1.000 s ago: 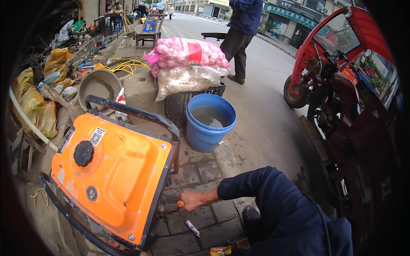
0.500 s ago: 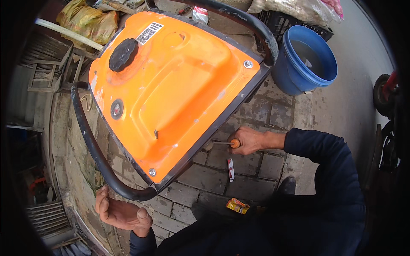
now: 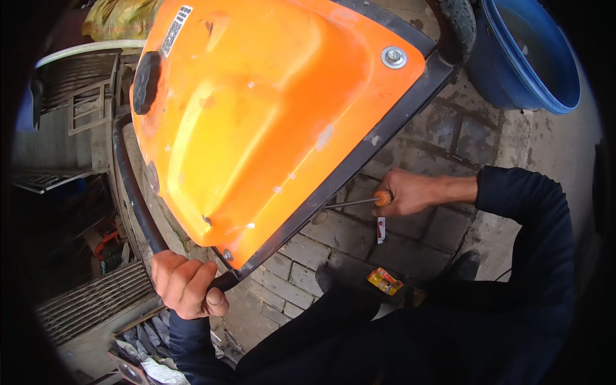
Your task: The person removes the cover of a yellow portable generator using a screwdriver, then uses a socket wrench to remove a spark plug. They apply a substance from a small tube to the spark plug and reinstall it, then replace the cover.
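Before me stands a machine, probably a generator, with an orange tank point(image 3: 256, 115) on top, a black cap point(image 3: 147, 82) on it and a black tubular frame point(image 3: 131, 173) around it. My left hand point(image 3: 186, 285) is wrapped round the frame's tube at the near left corner. Low on the right, my right hand point(image 3: 414, 191) grips a screwdriver point(image 3: 383, 197) by its orange handle. Its thin shaft points left and reaches the tank's dark lower edge, where the tip is hidden from me. A bolt point(image 3: 393, 57) sits at the tank's right corner.
A blue bucket point(image 3: 507, 70) holding cloudy liquid stands at the far right. On the paving bricks lie a small red-and-white packet point(image 3: 382, 231) and a yellow packet point(image 3: 384, 281), near my shoes. Slatted grates point(image 3: 96, 296) and a yellow bag point(image 3: 119, 19) are to the left.
My left hand has gone from open beside the frame to closed round its tube. The view has come closer to the tank. My right hand still holds the screwdriver at the tank's edge.
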`<control>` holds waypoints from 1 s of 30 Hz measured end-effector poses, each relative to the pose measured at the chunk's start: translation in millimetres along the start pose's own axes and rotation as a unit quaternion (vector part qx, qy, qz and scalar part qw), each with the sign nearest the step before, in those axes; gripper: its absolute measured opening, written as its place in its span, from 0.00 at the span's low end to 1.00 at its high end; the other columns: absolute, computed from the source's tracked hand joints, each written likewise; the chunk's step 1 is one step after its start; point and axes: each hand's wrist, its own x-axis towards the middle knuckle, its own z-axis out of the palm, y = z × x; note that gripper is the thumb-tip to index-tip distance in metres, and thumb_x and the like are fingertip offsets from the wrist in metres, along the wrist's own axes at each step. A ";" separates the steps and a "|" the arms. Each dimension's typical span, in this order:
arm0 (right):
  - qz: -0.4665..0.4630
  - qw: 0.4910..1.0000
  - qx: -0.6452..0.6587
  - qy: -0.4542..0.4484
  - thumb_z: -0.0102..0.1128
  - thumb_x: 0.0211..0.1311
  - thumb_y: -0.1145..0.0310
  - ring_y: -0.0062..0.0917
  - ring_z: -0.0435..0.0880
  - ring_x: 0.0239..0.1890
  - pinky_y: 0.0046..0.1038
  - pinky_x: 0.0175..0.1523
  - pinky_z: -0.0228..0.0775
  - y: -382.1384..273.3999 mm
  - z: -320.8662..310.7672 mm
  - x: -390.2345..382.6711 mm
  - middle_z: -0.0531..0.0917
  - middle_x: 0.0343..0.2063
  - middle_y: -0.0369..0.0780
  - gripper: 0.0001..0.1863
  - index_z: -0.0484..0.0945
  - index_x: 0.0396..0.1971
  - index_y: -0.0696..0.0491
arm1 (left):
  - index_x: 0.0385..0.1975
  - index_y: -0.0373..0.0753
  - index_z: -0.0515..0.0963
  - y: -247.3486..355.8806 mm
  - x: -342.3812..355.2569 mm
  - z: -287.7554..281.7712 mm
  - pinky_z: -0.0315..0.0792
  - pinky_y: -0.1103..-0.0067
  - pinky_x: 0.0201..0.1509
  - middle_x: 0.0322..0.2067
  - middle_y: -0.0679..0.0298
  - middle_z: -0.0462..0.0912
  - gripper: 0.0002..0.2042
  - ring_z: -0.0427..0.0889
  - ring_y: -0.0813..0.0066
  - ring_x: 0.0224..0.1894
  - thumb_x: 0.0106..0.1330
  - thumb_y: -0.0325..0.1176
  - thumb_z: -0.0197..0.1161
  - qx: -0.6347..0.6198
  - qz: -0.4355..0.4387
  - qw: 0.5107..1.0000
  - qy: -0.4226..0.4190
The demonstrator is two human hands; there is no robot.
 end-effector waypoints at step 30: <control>0.000 0.997 0.056 -0.046 0.66 0.59 0.63 0.23 0.74 0.24 0.35 0.32 0.67 17.1 23.3 4.6 0.78 0.18 0.41 0.15 0.77 0.23 0.60 | 0.40 0.50 0.76 0.8 -22.6 74.9 0.70 0.66 0.57 0.38 0.69 0.78 0.05 0.76 0.67 0.47 0.67 0.34 0.54 -0.110 0.008 0.899 0.425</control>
